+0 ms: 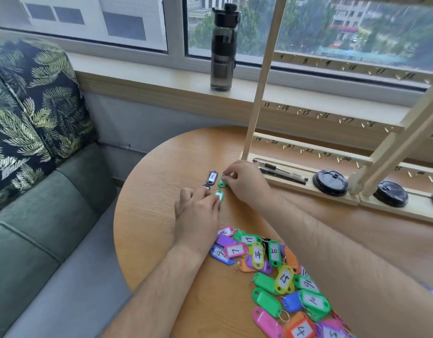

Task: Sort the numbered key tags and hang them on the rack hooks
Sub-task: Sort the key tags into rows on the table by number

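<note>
So this is the sorting stage, and as far as I can see no tag is hanging on the rack [258, 89] yet. The numbered hooks in view all look bare.

Furthest left of the rack's base is a black tag [211, 177], flat on the table [149, 191], with another dark one just below it that's half hidden by fingers. Next over, the left hand [198, 208] reaches in with its fingers mostly straight. The tips are laid on the front green tag [219, 196], and it looks more like pressing it down than pinching it. The back green tag [221, 183] is a bit closer to the rack, touching or nearly touching the front one. The right hand [244, 184] has its fingers curled over that one and is nipping it at the ring end. I can't read either green number from here.

The unsorted pile [271, 264] sits in front of the rack, on the person's side. You can make out 7, 14, 20, 15, 10 and 4 in it, and some tags are face down.

To do this bit well, I'd say:
- Keep the row left of the rack straight, with labels up and rings all pointing the same way.
- Leave gaps for missing numbers so nothing needs reshuffling.
- Flip the blank-side ones in the pile before deciding where they go.
- Slide the tags rather than lifting them, since the rings snag on each other easily.
- Line the row up in hook order, which should make hanging quick.
</note>
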